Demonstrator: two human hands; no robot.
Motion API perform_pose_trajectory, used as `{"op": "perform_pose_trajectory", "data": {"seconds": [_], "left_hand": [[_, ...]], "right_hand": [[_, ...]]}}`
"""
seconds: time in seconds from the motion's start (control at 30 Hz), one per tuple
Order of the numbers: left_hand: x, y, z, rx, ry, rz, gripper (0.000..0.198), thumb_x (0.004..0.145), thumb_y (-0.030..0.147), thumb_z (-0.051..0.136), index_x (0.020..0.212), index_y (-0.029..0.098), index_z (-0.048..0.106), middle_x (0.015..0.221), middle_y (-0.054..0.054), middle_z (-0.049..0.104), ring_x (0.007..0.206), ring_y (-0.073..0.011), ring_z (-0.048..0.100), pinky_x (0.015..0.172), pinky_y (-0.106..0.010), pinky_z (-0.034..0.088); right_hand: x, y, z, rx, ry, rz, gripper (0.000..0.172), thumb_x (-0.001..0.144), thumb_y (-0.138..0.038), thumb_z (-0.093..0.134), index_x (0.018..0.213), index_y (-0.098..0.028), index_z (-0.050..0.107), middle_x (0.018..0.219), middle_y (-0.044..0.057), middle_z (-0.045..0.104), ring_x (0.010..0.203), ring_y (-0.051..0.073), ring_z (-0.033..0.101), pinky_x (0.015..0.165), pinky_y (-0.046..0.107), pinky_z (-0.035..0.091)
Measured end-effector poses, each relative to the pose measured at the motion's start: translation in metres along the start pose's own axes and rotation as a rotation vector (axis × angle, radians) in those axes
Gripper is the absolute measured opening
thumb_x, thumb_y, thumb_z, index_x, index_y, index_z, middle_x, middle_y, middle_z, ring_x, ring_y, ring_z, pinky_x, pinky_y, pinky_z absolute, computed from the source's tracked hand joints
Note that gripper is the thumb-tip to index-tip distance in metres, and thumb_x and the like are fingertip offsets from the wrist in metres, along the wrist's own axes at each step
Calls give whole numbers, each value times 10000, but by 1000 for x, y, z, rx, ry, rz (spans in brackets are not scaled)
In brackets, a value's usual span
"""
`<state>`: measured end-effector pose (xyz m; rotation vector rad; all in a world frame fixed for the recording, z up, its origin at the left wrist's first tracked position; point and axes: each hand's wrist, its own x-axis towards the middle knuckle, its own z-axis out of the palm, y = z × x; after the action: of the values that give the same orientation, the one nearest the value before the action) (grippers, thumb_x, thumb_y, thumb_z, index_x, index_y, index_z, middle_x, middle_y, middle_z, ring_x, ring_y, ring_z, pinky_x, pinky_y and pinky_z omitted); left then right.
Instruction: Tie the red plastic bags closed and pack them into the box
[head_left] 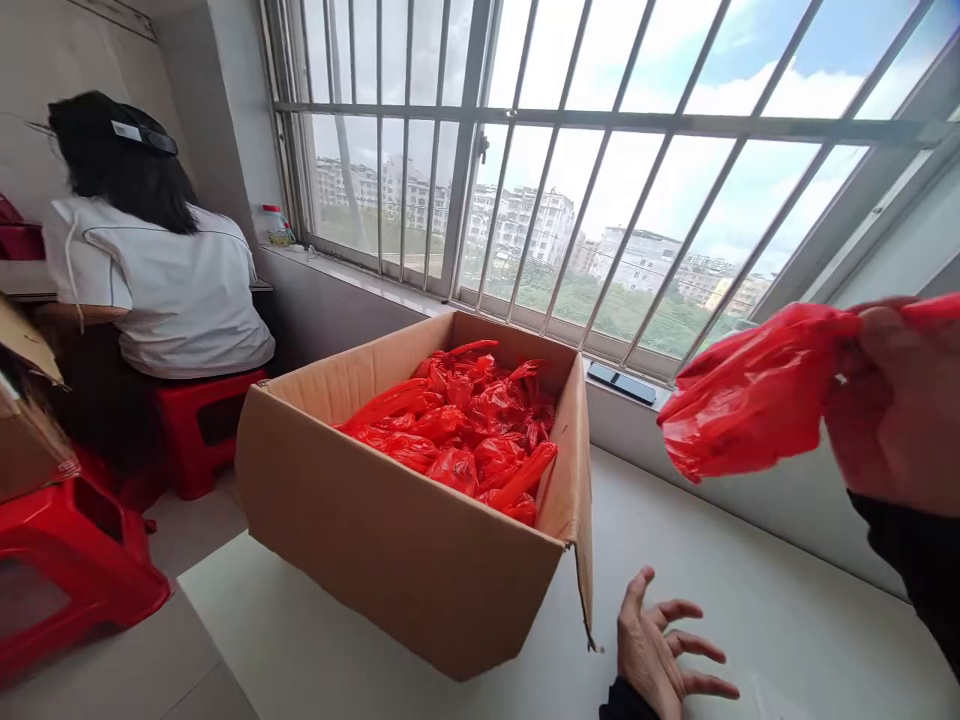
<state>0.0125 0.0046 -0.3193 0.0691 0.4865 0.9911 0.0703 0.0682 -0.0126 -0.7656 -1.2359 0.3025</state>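
Note:
At the right, my right hand (pixel 896 400) is closed on the gathered neck of a red plastic bag (pixel 757 390), holding it up in front of the window wall. The bag's filled end hangs toward the left; what is inside does not show. Low in the view, my left hand (pixel 660 650) is over the white table (pixel 720 560), fingers spread and holding nothing. Left of it stands an open cardboard box (pixel 390 540) with a pile of knotted red plastic bags (pixel 457 430) inside.
A phone (pixel 621 383) lies on the sill beneath the barred window (pixel 600 120). A person in a white shirt (pixel 172 280) sits at the left on a red stool (pixel 202 425). Another red stool (pixel 82 560) bears a cardboard box (pixel 30 440). A red-lidded jar (pixel 276 225) stands on the ledge.

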Motion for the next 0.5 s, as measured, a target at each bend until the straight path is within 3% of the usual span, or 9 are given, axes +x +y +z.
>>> {"op": "perform_pose_trajectory", "data": {"seconds": [0.13,0.27,0.4,0.5], "left_hand": [[0,4,3,-17,31,-27,646,910,587,330,1433,209,311,916,-99,605,626,-256,621,432,-402,546],[4,10,3,-49,74,-47,640,898,586,364,1416,210,339,869,-90,606,608,-258,610,408,-393,536],[11,15,1,-87,96,-68,624,894,570,372,1406,214,356,814,-70,587,585,-253,596,393,-387,528],[16,14,-3,-100,91,-69,609,900,557,363,1409,224,345,795,-64,585,575,-253,592,385,-382,520]], "right_hand": [[24,-3,82,256,-103,21,62,863,-212,674,837,-170,636,735,-19,509,628,80,471,565,209,418],[35,34,138,172,-185,144,111,929,-299,579,943,-191,558,762,-44,521,646,68,469,641,203,456],[38,79,166,-89,-320,216,190,899,-378,592,941,-194,569,718,-31,567,622,102,535,659,264,500],[35,99,163,-289,-441,234,288,768,-314,752,993,-175,639,660,-13,615,602,146,561,660,325,505]]}}
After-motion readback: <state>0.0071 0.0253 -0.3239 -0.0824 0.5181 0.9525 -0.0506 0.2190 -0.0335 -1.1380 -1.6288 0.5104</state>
